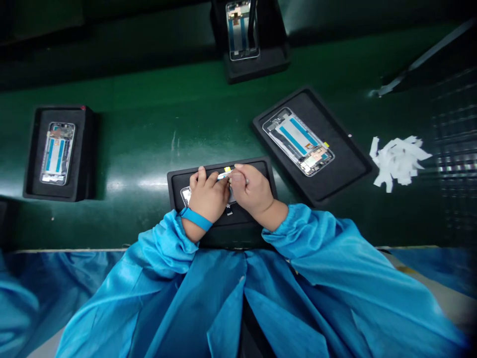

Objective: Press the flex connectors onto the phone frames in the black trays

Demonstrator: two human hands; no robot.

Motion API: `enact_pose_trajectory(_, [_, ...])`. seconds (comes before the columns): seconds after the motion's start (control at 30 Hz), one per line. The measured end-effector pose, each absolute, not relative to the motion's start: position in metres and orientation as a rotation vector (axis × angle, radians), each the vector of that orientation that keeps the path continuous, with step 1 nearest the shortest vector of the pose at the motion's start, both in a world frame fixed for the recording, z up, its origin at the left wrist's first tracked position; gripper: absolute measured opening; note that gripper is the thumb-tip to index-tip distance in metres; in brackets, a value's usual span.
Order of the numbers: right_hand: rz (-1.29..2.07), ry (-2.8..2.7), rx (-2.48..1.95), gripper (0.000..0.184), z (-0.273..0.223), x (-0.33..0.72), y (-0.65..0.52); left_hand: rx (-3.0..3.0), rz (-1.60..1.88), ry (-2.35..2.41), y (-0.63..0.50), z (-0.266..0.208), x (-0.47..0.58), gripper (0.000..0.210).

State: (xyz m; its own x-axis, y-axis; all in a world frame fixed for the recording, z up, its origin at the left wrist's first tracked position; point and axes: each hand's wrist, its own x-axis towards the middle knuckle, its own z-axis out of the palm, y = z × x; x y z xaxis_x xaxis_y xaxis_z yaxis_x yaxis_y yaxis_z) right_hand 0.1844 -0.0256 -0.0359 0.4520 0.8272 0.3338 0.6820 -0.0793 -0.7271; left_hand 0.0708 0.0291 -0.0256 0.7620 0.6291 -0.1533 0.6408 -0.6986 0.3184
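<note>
A black tray [179,181] lies on the green belt just in front of me, holding a phone frame [185,195] that my hands mostly cover. My left hand [206,198], with a blue wrist strap, rests on the frame with fingers pressed down on it. My right hand [251,191] meets it at the frame's top edge, fingertips pinched around a small part with a yellow tab [227,170]. Whether a tool is in the right hand is hidden. Both sleeves are bright blue.
The green conveyor belt [149,129] carries three more black trays with open phone frames: one at the left [59,151], one at the top centre [244,32], one angled to the right [298,141]. A heap of white paper strips [398,160] lies far right.
</note>
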Motion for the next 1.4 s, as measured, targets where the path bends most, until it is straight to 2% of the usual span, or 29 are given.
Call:
enact_pose_trajectory(0.27, [0.160,-1.559,-1.906,0.043,-0.028,0.177,-0.014,2.609,-0.090,0.918,0.031,-0.030,0.067,0.028])
enact_pose_trajectory(0.43, [0.120,-1.522,-1.853,0.042,-0.033,0.177,-0.010,2.621,-0.094,0.919,0.033,-0.030,0.068,0.030])
enact_pose_trajectory(0.7, [0.264,-0.741,-1.811,0.032,-0.040,0.182,-0.018,2.661,0.039,0.978,0.030,-0.027,0.071,0.030])
enact_pose_trajectory(0.8, [0.288,-0.631,-1.740,0.030,-0.046,0.180,-0.023,2.673,0.045,0.981,0.030,-0.027,0.071,0.030])
enact_pose_trajectory(1.4, [0.042,-1.042,-1.740,0.025,-0.048,0.182,-0.029,2.653,-0.011,0.979,0.030,-0.026,0.071,0.030])
